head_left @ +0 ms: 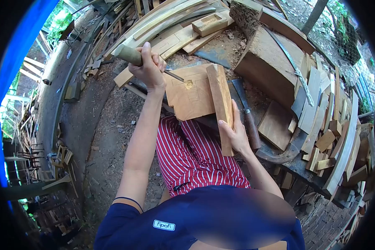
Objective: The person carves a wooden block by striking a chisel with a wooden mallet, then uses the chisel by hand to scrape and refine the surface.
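My left hand (pixel 149 67) is closed around the thick greenish handle of a chisel (pixel 127 54). Its thin metal blade points at a small gouged spot (pixel 188 84) on a flat wooden board (pixel 191 100). The board rests over my lap, above my red-striped shorts (pixel 191 154). A long wooden strip (pixel 220 96) stands on edge along the board's right side. My right hand (pixel 235 134) grips the lower end of that strip, with the fingers pressed on its side.
A broad blade with a wooden handle (pixel 248 118) lies just right of the strip. Behind stand a big wooden block (pixel 271 62), a small mortised block (pixel 210 23) and stacked planks (pixel 171 25). Offcuts (pixel 329 137) crowd the right. Dirt ground with chips lies left.
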The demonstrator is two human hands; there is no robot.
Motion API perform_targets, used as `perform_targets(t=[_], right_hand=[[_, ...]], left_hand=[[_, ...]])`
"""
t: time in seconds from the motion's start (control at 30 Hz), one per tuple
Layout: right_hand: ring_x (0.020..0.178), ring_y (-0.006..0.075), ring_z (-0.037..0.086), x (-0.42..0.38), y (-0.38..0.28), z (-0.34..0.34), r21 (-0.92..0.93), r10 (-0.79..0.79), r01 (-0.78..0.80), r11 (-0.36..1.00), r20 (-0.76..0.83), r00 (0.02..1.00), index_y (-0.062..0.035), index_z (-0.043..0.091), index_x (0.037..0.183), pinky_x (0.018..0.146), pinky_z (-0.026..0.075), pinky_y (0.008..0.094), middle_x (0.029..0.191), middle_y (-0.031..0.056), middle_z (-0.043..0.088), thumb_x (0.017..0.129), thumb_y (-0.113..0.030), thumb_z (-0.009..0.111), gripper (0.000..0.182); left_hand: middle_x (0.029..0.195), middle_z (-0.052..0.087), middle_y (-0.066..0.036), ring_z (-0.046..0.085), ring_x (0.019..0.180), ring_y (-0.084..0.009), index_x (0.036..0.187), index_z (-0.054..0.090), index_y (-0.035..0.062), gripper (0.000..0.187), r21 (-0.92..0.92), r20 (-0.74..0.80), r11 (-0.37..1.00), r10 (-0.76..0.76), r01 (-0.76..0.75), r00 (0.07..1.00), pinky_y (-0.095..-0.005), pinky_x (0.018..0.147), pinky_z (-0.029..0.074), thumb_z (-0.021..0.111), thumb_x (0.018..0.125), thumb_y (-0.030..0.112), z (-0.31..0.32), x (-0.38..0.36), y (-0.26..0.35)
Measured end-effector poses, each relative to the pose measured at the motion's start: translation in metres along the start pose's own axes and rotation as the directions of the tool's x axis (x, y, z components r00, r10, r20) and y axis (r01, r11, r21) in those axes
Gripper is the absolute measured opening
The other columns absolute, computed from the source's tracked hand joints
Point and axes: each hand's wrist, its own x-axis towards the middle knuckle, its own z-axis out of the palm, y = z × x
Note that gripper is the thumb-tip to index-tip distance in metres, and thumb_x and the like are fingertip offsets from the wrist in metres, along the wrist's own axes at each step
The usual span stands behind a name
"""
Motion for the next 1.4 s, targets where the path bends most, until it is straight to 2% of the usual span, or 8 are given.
perform_targets(t=[0.37, 0.67, 0.83, 0.93, 1.07, 1.2, 1.33, 1.4], right_hand=[[0.109, 0.0446, 0.062, 0.001, 0.005, 0.002, -0.006, -0.045, 0.045, 0.999, -0.035, 0.998, -0.0194, 0.010, 0.155, 0.096, 0.048, 0.0463, 0.127, 0.0321, 0.055, 0.089, -0.040, 0.058, 0.084], [0.109, 0.0445, 0.062, 0.002, 0.007, 0.002, -0.021, -0.058, 0.057, 0.998, -0.036, 0.998, -0.0183, 0.010, 0.155, 0.095, 0.048, 0.0461, 0.129, 0.0315, 0.055, 0.089, -0.043, 0.058, 0.085], [0.109, 0.0451, 0.061, 0.003, 0.007, 0.003, 0.000, -0.086, 0.086, 0.996, -0.042, 0.995, -0.0183, 0.010, 0.155, 0.095, 0.048, 0.0464, 0.128, 0.0318, 0.055, 0.089, -0.043, 0.058, 0.085], [0.109, 0.0456, 0.061, 0.002, 0.006, 0.002, -0.004, -0.080, 0.080, 0.997, -0.049, 0.996, -0.0182, 0.010, 0.155, 0.095, 0.048, 0.0467, 0.127, 0.0321, 0.056, 0.089, -0.043, 0.058, 0.085], [0.120, 0.0388, 0.055, -0.001, -0.003, 0.002, 0.046, 0.010, -0.009, 0.999, -0.020, 1.000, -0.0178, 0.013, 0.155, 0.102, 0.041, 0.0423, 0.134, 0.0279, 0.051, 0.089, -0.041, 0.059, 0.085], [0.106, 0.0455, 0.063, 0.002, -0.005, 0.000, -0.026, -0.045, 0.044, 0.999, -0.046, 0.998, -0.0172, 0.011, 0.155, 0.093, 0.050, 0.0466, 0.121, 0.0323, 0.059, 0.088, -0.042, 0.059, 0.086], [0.097, 0.0425, 0.067, 0.007, -0.082, -0.021, -0.037, -0.306, 0.304, 0.952, -0.094, 0.947, -0.0119, 0.015, 0.155, 0.088, 0.053, 0.0444, 0.113, 0.0325, 0.063, 0.087, -0.037, 0.062, 0.086], [0.094, 0.0418, 0.068, 0.005, -0.139, -0.032, -0.042, -0.571, 0.572, 0.819, -0.164, 0.804, -0.0112, 0.013, 0.154, 0.081, 0.056, 0.0432, 0.109, 0.0306, 0.065, 0.086, -0.026, 0.063, 0.087]], left_hand=[[0.056, 0.043, 0.002, 0.039, 0.041, -0.0057, 0.085, 0.048, 0.0070, 0.023, 0.042, -0.019, 0.998, 0.051, -0.050, 0.999, -0.0223, 0.038, 0.032, 0.061, 0.096, 0.021, -0.007, -0.029, -0.020], [0.082, 0.052, -0.007, 0.052, 0.064, -0.0117, 0.109, 0.039, 0.0036, 0.026, 0.014, 0.176, 0.958, 0.279, -0.286, 0.944, -0.0257, 0.058, 0.046, 0.056, 0.099, 0.021, -0.015, -0.054, -0.023], [0.069, 0.058, -0.006, 0.064, 0.065, -0.0134, 0.094, 0.055, 0.0005, 0.021, 0.431, 0.534, 0.771, 0.201, -0.468, 0.822, -0.0277, 0.061, 0.053, 0.062, 0.096, 0.020, -0.032, -0.044, -0.007], [0.066, 0.059, -0.005, 0.065, 0.060, -0.0127, 0.082, 0.059, -0.0009, 0.021, 0.473, 0.648, 0.693, 0.145, -0.545, 0.747, -0.0261, 0.054, 0.053, 0.067, 0.093, 0.015, -0.027, -0.036, -0.004], [0.065, 0.057, -0.003, 0.062, 0.053, -0.0116, 0.079, 0.058, 0.0002, 0.022, 0.316, 0.449, 0.932, 0.020, -0.180, 0.893, -0.0259, 0.047, 0.054, 0.068, 0.092, 0.014, -0.007, -0.045, -0.017], [0.061, 0.053, -0.002, 0.057, 0.048, -0.0106, 0.076, 0.054, 0.0016, 0.024, 0.291, 0.366, 0.945, 0.032, -0.147, 0.930, -0.0258, 0.043, 0.050, 0.066, 0.093, 0.013, -0.004, -0.051, -0.019], [0.058, 0.052, -0.001, 0.051, 0.045, -0.0076, 0.076, 0.052, 0.0037, 0.023, 0.217, 0.273, 0.970, 0.049, -0.111, 0.961, -0.0237, 0.041, 0.043, 0.065, 0.093, 0.010, -0.015, -0.056, -0.019], [0.060, 0.054, 0.000, 0.051, 0.046, -0.0060, 0.074, 0.052, 0.0051, 0.023, 0.159, 0.254, 0.982, 0.058, -0.101, 0.966, -0.0221, 0.042, 0.041, 0.067, 0.092, 0.007, -0.015, -0.061, -0.017]])
